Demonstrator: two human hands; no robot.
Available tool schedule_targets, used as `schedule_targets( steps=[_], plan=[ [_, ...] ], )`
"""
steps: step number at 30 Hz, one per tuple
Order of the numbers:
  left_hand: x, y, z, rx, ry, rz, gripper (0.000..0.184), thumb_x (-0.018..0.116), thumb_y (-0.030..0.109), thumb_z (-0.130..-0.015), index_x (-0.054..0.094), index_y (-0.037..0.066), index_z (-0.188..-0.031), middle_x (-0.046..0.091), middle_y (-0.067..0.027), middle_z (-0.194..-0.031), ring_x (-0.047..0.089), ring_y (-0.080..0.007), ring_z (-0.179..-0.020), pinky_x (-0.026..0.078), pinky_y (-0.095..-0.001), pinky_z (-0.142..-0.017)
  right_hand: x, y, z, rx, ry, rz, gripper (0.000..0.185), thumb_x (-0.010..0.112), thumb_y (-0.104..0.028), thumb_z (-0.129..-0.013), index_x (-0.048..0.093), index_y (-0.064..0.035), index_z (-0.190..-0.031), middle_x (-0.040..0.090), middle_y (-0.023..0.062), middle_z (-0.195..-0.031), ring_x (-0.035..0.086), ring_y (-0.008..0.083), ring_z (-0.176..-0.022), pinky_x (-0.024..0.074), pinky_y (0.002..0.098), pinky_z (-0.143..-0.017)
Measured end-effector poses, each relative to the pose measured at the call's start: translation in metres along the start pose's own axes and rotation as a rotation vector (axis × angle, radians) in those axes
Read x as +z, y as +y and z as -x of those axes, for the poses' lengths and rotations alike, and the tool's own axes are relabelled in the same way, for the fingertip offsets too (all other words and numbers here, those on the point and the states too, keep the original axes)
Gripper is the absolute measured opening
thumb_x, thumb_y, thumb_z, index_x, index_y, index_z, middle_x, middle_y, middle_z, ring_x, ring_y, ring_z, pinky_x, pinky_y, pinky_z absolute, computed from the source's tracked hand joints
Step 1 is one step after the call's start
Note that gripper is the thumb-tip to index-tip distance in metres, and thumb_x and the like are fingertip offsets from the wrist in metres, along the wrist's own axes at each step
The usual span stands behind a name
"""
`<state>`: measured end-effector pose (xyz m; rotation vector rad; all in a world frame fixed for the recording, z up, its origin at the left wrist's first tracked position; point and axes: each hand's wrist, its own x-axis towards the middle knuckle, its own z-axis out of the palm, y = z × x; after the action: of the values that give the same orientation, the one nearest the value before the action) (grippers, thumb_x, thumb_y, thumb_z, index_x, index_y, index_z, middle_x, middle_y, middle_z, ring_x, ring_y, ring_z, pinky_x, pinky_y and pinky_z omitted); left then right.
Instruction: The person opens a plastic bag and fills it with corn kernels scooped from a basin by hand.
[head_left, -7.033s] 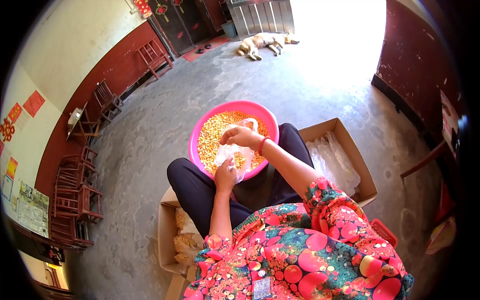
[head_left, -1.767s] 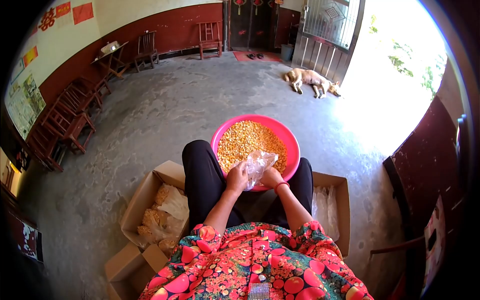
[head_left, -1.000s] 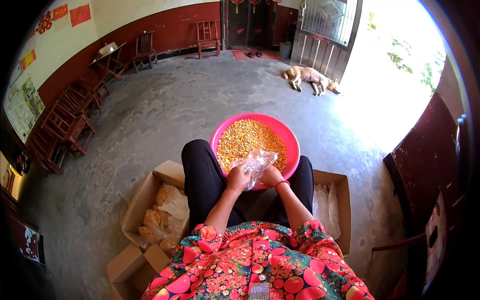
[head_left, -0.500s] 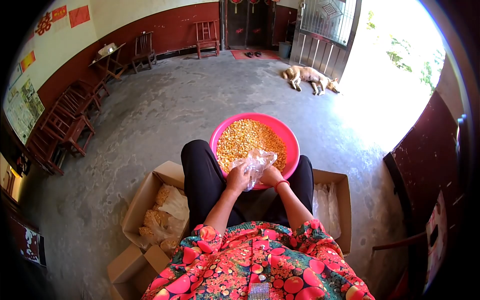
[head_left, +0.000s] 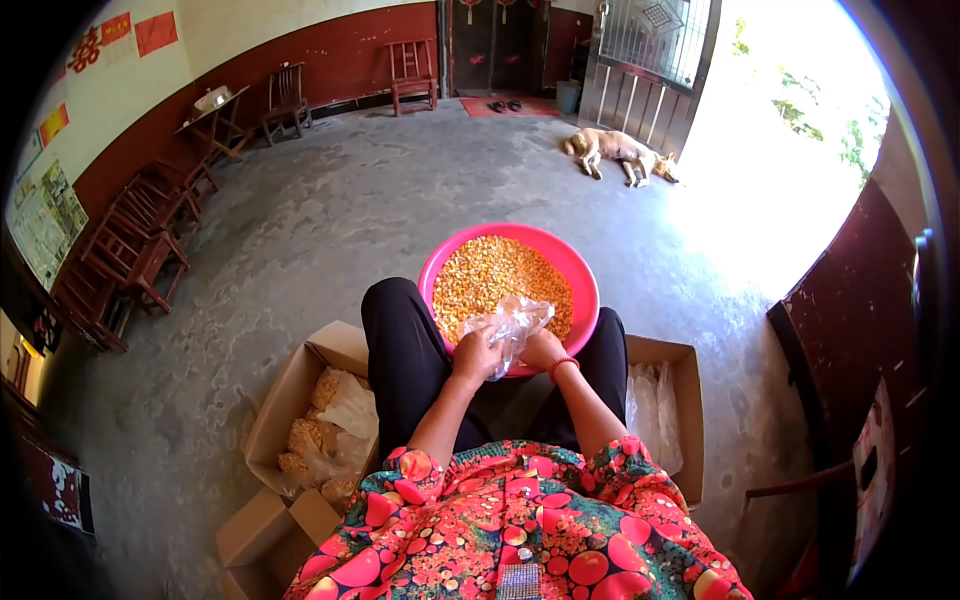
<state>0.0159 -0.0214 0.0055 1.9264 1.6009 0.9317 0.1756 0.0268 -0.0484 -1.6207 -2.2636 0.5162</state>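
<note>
A clear plastic bag (head_left: 520,322) is held between my two hands over the near rim of a pink basin (head_left: 583,285). Loose yellow corn kernels (head_left: 500,270) fill much of the basin, which stands between my knees. My left hand (head_left: 477,352) grips the bag's left side. On its right side my right hand (head_left: 543,349), with a red bracelet at the wrist, is closed on the plastic. The bag looks crumpled, with no kernels that I can make out inside. My fingertips are partly hidden by the plastic.
Left of my leg, a cardboard box (head_left: 268,415) contains filled bags of corn (head_left: 312,440). To the right, another box (head_left: 687,420) holds clear plastic bags (head_left: 655,415). A dog (head_left: 620,155) lies near the open door. Wooden chairs (head_left: 140,255) line the left wall.
</note>
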Motion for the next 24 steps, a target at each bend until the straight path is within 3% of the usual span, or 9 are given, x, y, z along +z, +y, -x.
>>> schedule_targets(
  steps=[4, 14, 24],
  plan=[
    [0.006, -0.008, -0.001, 0.093, 0.065, 0.006, 0.03, 0.056, 0.02, -0.073, 0.058, 0.001, -0.097, 0.058, -0.0199, -0.089, 0.058, -0.0317, -0.082, 0.045, -0.037, -0.072, -0.012, -0.011, 0.004, 0.034, -0.055, -0.011, 0.037, 0.054, -0.033, -0.072, 0.057, -0.0039, -0.095, 0.057, 0.0205, -0.094, 0.054, 0.0329, -0.09, 0.0427, 0.039, -0.078],
    [0.012, -0.014, -0.005, 0.021, 0.058, 0.04, 0.027, 0.054, 0.018, -0.074, 0.058, 0.0, -0.095, 0.058, -0.0206, -0.088, 0.057, -0.0332, -0.082, 0.045, -0.0384, -0.071, -0.006, -0.005, 0.002, 0.024, -0.05, -0.014, 0.037, 0.055, -0.032, -0.071, 0.056, -0.0037, -0.095, 0.057, 0.0207, -0.094, 0.054, 0.0331, -0.089, 0.0431, 0.0394, -0.077],
    [0.01, -0.012, -0.005, 0.016, 0.061, 0.058, 0.03, 0.053, 0.016, -0.076, 0.055, -0.002, -0.1, 0.057, -0.022, -0.095, 0.055, -0.0333, -0.09, 0.044, -0.0371, -0.077, -0.007, -0.006, 0.001, 0.028, -0.062, 0.025, 0.033, 0.053, -0.021, -0.068, 0.057, -0.0004, -0.093, 0.058, 0.0205, -0.09, 0.057, 0.0329, -0.084, 0.0454, 0.0392, -0.073]
  ],
)
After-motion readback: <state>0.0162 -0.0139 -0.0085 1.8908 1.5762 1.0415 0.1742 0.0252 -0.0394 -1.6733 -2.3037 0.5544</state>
